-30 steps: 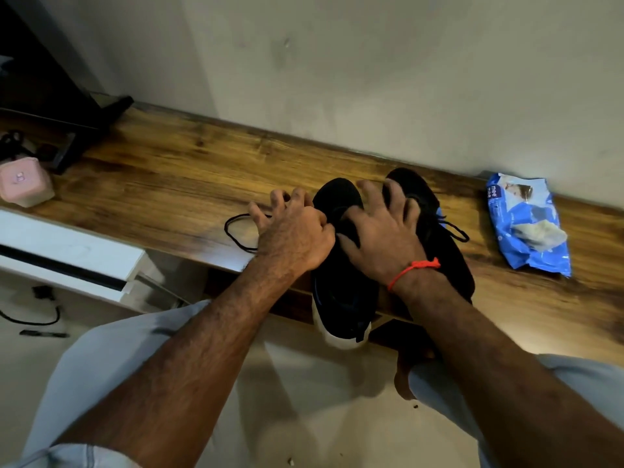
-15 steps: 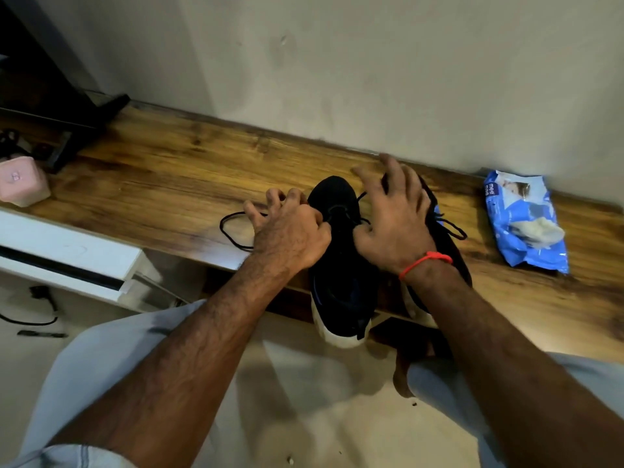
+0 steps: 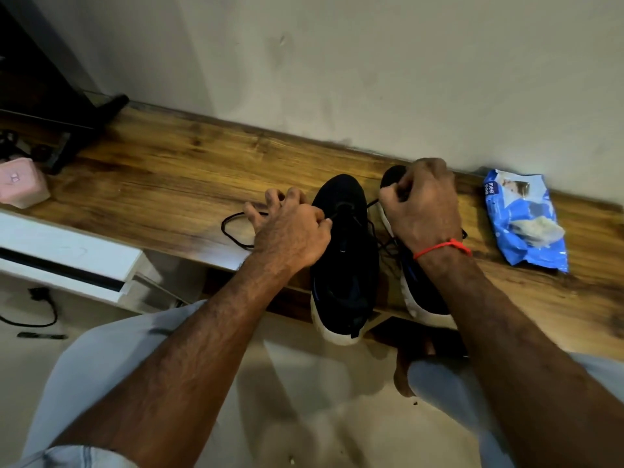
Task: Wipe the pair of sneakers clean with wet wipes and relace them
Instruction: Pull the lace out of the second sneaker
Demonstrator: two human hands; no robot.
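**Two hands at the laces of a black sneaker on a wooden shelf**

A person's left hand pinches a black lace between thumb and forefinger at the forefoot of the left sneaker, while the other fingers of that hand fan out loosely over the wooden shelf. A loose loop of lace lies on the wood just beneath and to the left of those spread fingers. The right hand, a red thread tied at its wrist, is curled tight, its fingertips drawn together on the other end of the lace, which runs taut across to the sneaker's eyelets; beneath and behind this hand sits the right sneaker, its toe showing just past the knuckles. Both shoes point toward the wall, their white heels overhanging the shelf's near edge (the person's pale trousers show below). A blue pack of wet wipes, a wipe poking from its opening, lies on the wood well to the right of the right hand. A pink box stands far off to the left of the left hand.
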